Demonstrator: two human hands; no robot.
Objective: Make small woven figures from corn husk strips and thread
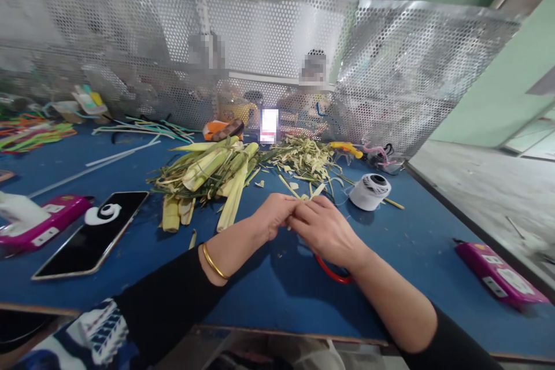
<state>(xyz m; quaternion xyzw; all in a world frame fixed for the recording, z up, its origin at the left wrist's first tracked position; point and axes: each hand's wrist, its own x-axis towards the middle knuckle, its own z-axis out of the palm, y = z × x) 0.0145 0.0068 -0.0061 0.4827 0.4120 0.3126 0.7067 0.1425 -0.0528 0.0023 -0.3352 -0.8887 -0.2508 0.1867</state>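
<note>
My left hand (275, 214) and my right hand (323, 225) meet over the table, fingertips pinched together. Thin pale yellow-green plant strips (319, 189) stick out just beyond the fingers; the rest of what they grip is hidden. Under my right wrist lies a red loop (332, 273), perhaps a scissors handle, partly covered. A white spool of thread (370, 192) stands to the right of my hands. Left of them is a bundle of cut green plant stalks (208, 170). Behind them spreads a heap of pale shavings (306, 156).
On the blue table (277, 295) lie a large phone (97, 237) and a magenta power strip (54, 222) at left, another magenta power strip (498, 272) at right. A perforated metal screen (277, 29) borders the back. A yellow-handled tool (347, 149) lies near it.
</note>
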